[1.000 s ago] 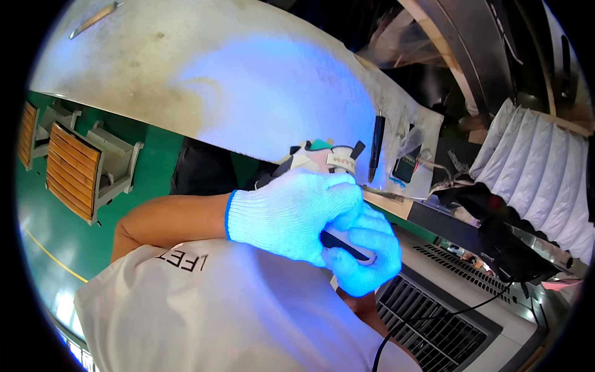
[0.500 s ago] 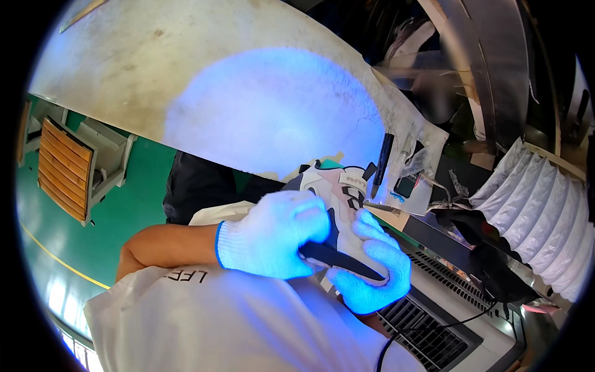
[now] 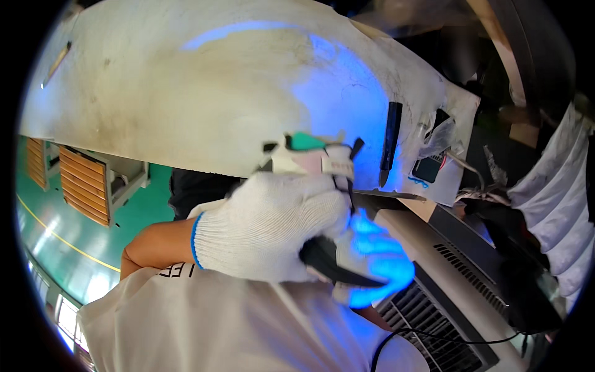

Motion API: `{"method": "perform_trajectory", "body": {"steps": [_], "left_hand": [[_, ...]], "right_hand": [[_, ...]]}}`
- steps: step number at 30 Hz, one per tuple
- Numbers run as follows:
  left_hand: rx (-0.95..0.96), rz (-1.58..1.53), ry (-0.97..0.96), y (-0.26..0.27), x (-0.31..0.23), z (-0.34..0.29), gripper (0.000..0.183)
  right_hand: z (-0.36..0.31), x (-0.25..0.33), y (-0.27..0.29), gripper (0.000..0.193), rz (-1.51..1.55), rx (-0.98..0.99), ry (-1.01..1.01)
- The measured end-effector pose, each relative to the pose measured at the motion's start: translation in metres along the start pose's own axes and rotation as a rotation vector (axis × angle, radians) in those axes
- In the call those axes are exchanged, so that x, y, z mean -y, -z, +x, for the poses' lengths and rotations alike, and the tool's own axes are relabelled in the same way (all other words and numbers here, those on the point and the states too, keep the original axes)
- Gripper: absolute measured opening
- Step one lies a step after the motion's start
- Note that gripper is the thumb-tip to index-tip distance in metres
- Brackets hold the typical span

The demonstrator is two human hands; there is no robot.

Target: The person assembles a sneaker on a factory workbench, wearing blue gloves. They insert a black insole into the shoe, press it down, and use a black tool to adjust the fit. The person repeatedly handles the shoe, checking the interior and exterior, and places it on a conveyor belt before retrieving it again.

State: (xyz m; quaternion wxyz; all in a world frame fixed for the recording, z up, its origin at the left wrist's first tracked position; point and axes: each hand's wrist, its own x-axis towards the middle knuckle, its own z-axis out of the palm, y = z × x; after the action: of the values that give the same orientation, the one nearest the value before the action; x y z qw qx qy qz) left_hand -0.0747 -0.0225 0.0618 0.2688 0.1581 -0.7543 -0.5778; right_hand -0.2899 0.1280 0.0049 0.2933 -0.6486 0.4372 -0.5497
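Note:
A sneaker (image 3: pixel 304 162) in white, pink and black, with a green lining at its opening, is held up before my body, its toe end toward me. My left hand (image 3: pixel 273 220), in a white knit glove with a blue cuff, wraps across its near side and hides much of it. My right hand (image 3: pixel 381 257), gloved too and lit bright blue, is closed round the sneaker's other side. A black tapering piece (image 3: pixel 341 270) shows below my left hand and points toward my right palm; whether it belongs to the sneaker or is separate I cannot tell.
A knife-like tool with a black handle (image 3: pixel 390 139) lies on the pale stained table (image 3: pixel 204 105). Beside it are a small dark device (image 3: pixel 426 168) and clear plastic. A vented machine (image 3: pixel 458 273) with a cable stands at right, near a white corrugated duct (image 3: pixel 548 198). Slatted wooden racks (image 3: pixel 83 186) stand left.
My view has shifted, so the table tool sits farther right. The blue light has left my left hand and much of the table. Both hands still hold the sneaker.

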Motion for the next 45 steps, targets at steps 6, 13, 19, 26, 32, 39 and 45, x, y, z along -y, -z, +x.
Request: {"method": "perform_trajectory", "body": {"steps": [6,13,19,26,32,39,45], "left_hand": [[0.276,0.614,0.048,-0.004,0.003,0.035,0.049],[0.268,0.695,0.048,-0.004,-0.003,0.031,0.048],[0.259,0.837,0.044,0.015,-0.006,0.011,0.052],[0.33,0.685,0.132,0.028,-0.003,0.028,0.053],[0.435,0.602,0.162,0.035,-0.001,0.043,0.057],[0.228,-0.226,0.359,0.079,0.036,0.033,0.055],[-0.096,0.504,-0.062,0.125,0.081,-0.04,0.059]], "right_hand": [[-0.003,-0.012,-0.006,0.073,-0.123,-0.169,-0.283],[0.002,-0.019,-0.009,0.073,-0.232,-0.187,-0.217],[0.002,-0.012,-0.005,0.074,-0.179,-0.188,-0.22],[0.022,0.009,0.004,0.077,-0.27,-0.055,-0.355],[0.075,0.023,-0.006,0.079,-0.333,0.154,-0.743],[0.049,0.011,-0.039,0.049,-0.506,-0.3,-0.523],[0.022,-0.002,-0.056,0.036,-0.697,-0.505,-0.278]]}}
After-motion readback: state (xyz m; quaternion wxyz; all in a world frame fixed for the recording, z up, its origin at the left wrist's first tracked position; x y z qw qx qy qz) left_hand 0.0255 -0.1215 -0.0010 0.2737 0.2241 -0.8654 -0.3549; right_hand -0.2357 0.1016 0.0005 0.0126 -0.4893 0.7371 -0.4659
